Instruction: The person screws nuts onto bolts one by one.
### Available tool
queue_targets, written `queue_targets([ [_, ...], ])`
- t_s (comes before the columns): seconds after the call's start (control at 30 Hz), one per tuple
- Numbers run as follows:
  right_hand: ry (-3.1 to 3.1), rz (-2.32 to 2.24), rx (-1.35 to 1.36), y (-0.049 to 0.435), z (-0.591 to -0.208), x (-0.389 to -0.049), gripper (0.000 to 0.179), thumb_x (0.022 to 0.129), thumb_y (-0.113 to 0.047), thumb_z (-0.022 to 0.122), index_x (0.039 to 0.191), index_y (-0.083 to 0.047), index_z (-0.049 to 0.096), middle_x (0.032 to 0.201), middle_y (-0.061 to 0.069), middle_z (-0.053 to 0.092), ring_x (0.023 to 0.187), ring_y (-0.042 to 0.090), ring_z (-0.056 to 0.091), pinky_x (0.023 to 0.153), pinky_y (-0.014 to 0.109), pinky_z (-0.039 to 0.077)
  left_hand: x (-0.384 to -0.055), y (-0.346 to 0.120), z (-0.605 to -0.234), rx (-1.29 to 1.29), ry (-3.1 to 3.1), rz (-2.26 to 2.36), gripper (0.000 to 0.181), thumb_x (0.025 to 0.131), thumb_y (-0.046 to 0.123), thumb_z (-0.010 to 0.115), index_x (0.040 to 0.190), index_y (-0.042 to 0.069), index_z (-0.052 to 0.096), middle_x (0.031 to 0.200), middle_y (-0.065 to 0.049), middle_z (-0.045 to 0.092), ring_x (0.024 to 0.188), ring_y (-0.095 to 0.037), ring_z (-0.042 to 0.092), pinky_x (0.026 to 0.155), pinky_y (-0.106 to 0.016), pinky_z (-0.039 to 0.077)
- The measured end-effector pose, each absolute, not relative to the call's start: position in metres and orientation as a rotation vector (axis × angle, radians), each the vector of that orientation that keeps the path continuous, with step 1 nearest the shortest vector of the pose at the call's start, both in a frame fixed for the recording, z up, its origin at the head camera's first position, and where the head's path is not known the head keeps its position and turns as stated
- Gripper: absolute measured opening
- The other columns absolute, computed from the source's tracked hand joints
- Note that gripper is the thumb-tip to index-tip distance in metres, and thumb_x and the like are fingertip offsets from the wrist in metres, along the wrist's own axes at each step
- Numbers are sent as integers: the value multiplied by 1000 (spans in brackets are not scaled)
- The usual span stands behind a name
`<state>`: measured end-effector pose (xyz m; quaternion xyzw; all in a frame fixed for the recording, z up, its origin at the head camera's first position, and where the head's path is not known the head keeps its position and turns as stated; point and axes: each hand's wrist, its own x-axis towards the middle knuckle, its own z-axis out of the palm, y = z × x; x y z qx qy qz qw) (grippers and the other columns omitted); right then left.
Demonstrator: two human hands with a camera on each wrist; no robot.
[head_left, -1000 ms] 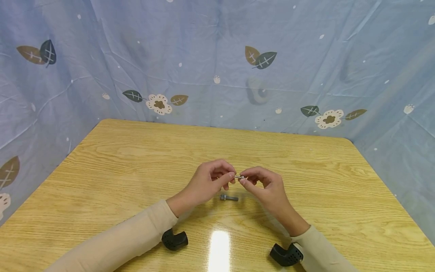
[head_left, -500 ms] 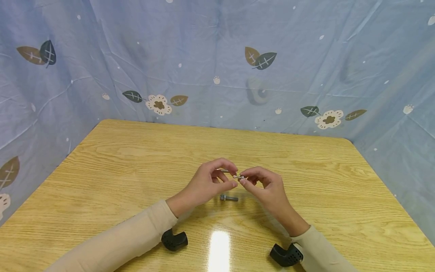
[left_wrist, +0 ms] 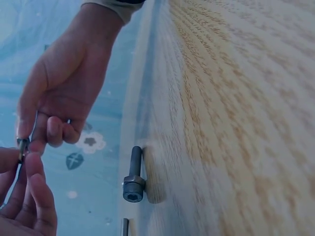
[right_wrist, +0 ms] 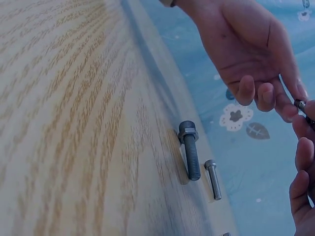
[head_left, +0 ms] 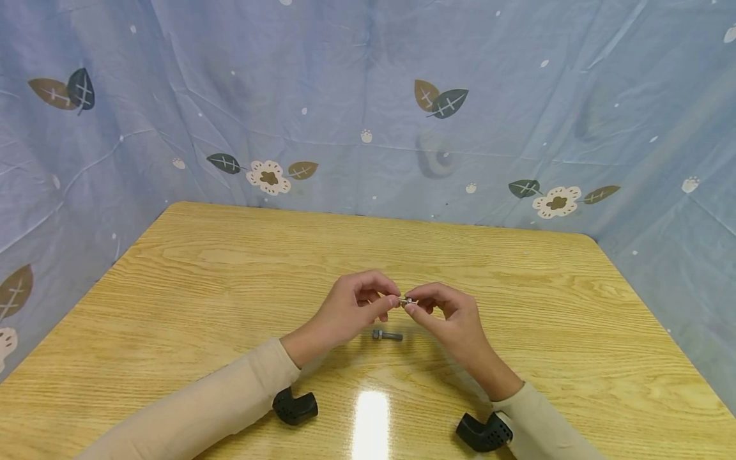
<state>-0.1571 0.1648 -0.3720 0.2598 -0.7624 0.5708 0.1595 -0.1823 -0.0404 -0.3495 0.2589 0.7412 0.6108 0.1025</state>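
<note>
Above the middle of the table, both hands meet at a small silver bolt [head_left: 404,300]. My left hand [head_left: 351,308] pinches the bolt's left end between thumb and forefinger. Thumb and forefinger of my right hand [head_left: 451,314] grip its right end, where a nut [head_left: 409,300] shows. On the table just below the hands lies a larger dark bolt [head_left: 391,335] with a nut close under its head. In the right wrist view, a slim silver bolt [right_wrist: 213,179] lies beside that dark bolt [right_wrist: 191,152]; the left hand hides it in the head view.
The wood-grain table [head_left: 230,255] runs back to a blue patterned curtain [head_left: 345,96]. Black perforated wrist mounts sit at the left cuff [head_left: 296,406] and the right cuff [head_left: 484,432]. Another small metal piece [right_wrist: 226,234] shows at the right wrist view's bottom edge.
Half a second ago my left thumb and forefinger were spread off the small bolt's end; now they pinch it again. My right hand has kept its grip and place.
</note>
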Motion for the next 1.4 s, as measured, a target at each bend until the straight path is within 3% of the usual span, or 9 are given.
queue_targets([
  [0.2,-2186,1637,734,165,-373,-157,18,86,6,66,100,-5,70,92,-2,69,74,10,58,67,22,49,-181,-42,-349,795,2174,1808,12,93,14,65,105,15,67,103,-6,65,79,-31,66,68,-45,57],
  [0.3,-2184,1644,737,165,-373,-157,18,86,6,66,100,-5,69,92,-3,69,74,10,58,67,22,49,-181,-42,-349,787,2201,1791,16,91,15,67,107,16,67,109,-2,64,81,-22,66,69,-42,57],
  [0.4,-2181,1644,740,166,-373,-157,18,87,6,65,101,-4,69,92,-4,69,75,10,58,67,22,49,-182,-41,-349,759,2224,1766,14,93,21,65,107,16,67,108,-4,66,78,-26,66,65,-38,55],
  [0.53,-2184,1640,737,166,-373,-156,18,87,6,66,101,-4,69,92,-4,69,75,10,58,68,22,49,-183,-39,-350,727,2219,1736,17,98,22,58,102,10,68,95,-13,68,71,-38,63,61,-39,54],
  [0.63,-2200,1631,727,166,-374,-156,17,87,5,66,101,-6,70,93,-3,69,76,10,58,68,22,49,-183,-39,-350,724,2221,1725,19,99,20,56,101,6,68,88,-15,69,69,-38,62,61,-39,54],
  [0.87,-2258,1597,689,166,-373,-157,16,89,0,66,101,-9,70,93,-2,69,76,9,58,68,21,48,-181,-40,-348,720,2226,1763,9,95,18,63,101,17,69,95,-8,68,75,-35,65,69,-49,56],
  [1.07,-2218,1599,714,165,-373,-157,18,88,3,65,104,-4,69,93,6,69,75,10,59,67,22,49,-181,-41,-349,767,2228,1782,12,90,15,69,102,16,67,104,-3,65,81,-24,66,68,-37,56],
  [1.27,-2191,1586,724,164,-373,-157,19,87,5,66,104,-3,69,93,7,70,75,10,59,66,21,49,-182,-39,-351,757,2233,1779,9,97,19,60,100,14,67,96,-11,67,75,-37,64,69,-48,56],
  [1.4,-2195,1561,731,163,-374,-158,20,87,4,67,104,-5,70,92,7,70,74,10,58,66,21,49,-183,-39,-352,756,2254,1777,8,96,18,61,99,14,68,95,-10,68,74,-37,65,70,-49,56],
])
